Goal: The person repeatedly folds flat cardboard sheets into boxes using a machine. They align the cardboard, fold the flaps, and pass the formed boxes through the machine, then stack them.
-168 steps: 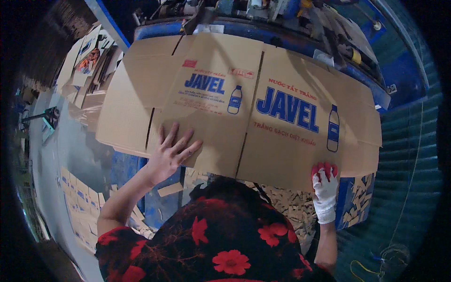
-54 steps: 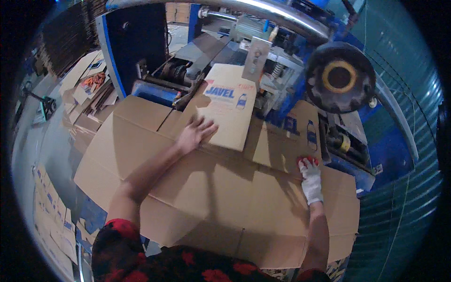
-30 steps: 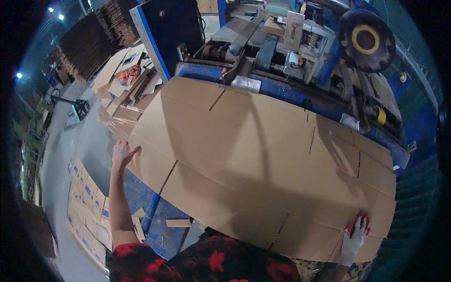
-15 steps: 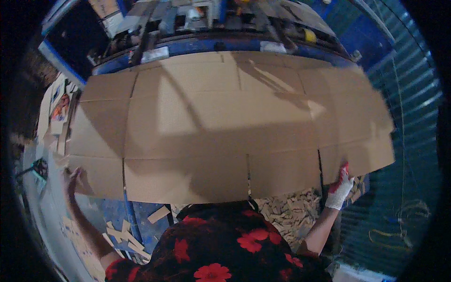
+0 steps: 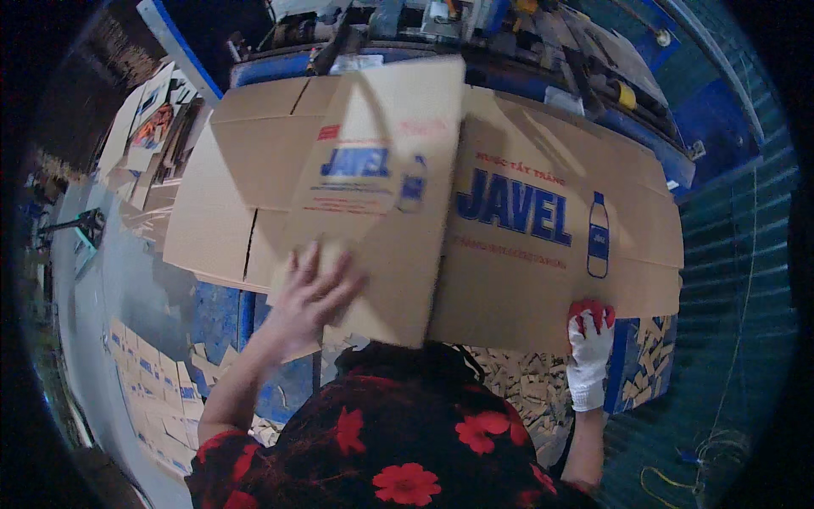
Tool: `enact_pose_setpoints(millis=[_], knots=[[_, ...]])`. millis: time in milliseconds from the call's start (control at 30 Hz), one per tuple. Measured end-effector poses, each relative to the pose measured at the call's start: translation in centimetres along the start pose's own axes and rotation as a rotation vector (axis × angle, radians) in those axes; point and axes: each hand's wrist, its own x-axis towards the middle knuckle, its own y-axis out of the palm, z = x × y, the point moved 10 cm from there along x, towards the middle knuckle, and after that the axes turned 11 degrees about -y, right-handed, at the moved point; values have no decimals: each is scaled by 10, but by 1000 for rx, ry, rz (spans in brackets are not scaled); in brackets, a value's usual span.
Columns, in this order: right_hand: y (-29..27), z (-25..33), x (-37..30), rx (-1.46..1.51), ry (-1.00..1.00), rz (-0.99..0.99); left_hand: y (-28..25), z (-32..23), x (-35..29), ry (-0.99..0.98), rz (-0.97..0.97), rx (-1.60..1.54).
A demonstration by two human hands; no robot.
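Nearest to us is our own red-flowered black top, with both forearms coming up from it. Our bare left hand [image 5: 309, 293] lies flat, fingers spread, on the folded-over panel of the carton sheet [image 5: 441, 212]; it presses and grips nothing. Our right hand [image 5: 589, 339], in a white glove with red fingertips, rests on the sheet's near edge at the right; the fingers look laid on the board, but we cannot tell whether they curl under it. The two hands are well apart, one toward each end of the near edge.

The sheet is a flattened brown carton with blue print and a bottle drawing. It lies across the blue bench [image 5: 229, 318] in front of us, its left part doubled over the middle and standing slightly lifted.

We judge it light for its spread, stiff across each panel but quick to hinge at the scored creases, so it will flop if held at one point. Its plain face is likely slippery under a bare palm. The surest hold is at the edges with hands wide apart, clear of the creases.

Below the bench lie card offcuts [image 5: 526, 386]. To the left are stacks [image 5: 144, 127] of more board. Beyond the sheet stands a machine [image 5: 475, 25].
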Motion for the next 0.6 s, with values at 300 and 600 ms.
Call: enact_pose_setpoints(millis=[300,600], knots=[[18,-3,-3,-181,-136,-77,-2,-28,16,65,26,240],[24,-26,76,-17,-137,-105,-41,12,58,-145,-279,165]])
